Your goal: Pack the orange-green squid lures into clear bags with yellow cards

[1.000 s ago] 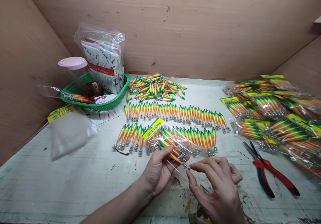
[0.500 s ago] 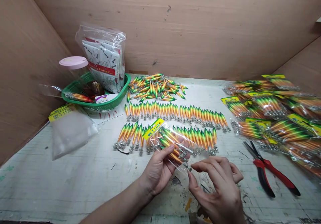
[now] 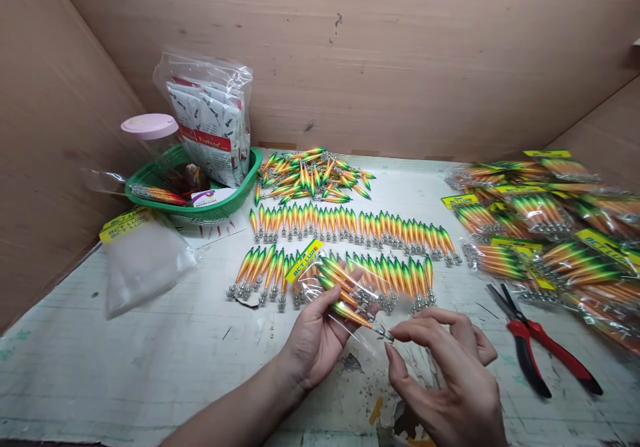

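My left hand (image 3: 313, 340) grips a clear plastic bag (image 3: 330, 280) with a yellow BCT LURE header, holding several green-orange squid lures inside it. One lure (image 3: 357, 317) sticks partly out of the bag's open end. My right hand (image 3: 445, 373) pinches the hook end of that lure with thumb and forefinger. Just behind the bag lie two rows of loose lures (image 3: 350, 230) side by side on the worktop, with a loose heap (image 3: 310, 177) further back.
Red-handled pliers (image 3: 535, 343) lie to the right. Filled lure bags (image 3: 550, 233) are piled at the far right. Empty bags (image 3: 143, 260) sit at left beside a green basket (image 3: 235, 197) holding a packet and a pink-lidded jar (image 3: 150, 137). Cardboard walls enclose the worktop.
The right hand has shifted slightly right, and one lure now sticks further out of the bag's open end. The left hand keeps its hold on the bag.
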A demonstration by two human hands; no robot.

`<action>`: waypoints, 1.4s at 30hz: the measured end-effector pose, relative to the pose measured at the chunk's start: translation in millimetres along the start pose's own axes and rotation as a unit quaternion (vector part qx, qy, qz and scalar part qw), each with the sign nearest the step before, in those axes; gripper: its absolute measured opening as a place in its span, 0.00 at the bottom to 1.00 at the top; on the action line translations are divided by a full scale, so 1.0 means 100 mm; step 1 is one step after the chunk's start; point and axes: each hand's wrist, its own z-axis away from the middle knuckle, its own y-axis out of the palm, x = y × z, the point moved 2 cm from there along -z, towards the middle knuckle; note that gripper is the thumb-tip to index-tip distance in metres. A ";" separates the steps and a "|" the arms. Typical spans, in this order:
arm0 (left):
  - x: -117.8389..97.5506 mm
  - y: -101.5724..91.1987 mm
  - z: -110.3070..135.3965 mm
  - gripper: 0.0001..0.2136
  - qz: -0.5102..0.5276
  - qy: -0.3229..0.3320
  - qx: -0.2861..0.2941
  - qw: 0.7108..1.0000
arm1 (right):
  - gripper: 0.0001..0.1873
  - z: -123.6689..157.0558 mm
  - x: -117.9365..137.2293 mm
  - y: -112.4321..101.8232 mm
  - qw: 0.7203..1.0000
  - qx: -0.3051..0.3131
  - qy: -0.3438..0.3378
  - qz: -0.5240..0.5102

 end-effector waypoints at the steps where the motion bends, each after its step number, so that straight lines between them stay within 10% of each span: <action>1: -0.01 0.00 0.01 0.30 0.005 0.002 0.002 1.000 | 0.07 0.01 -0.01 -0.01 1.000 0.005 0.006 -0.004; 29: 0.01 -0.03 -0.01 0.19 0.020 -0.006 0.026 0.999 | 0.08 -0.10 0.11 0.10 0.999 0.022 0.000 -0.046; 42: -0.11 -0.02 -0.04 0.22 0.042 0.021 0.002 0.999 | 0.08 -0.02 -0.13 -0.21 0.987 0.072 0.065 -0.128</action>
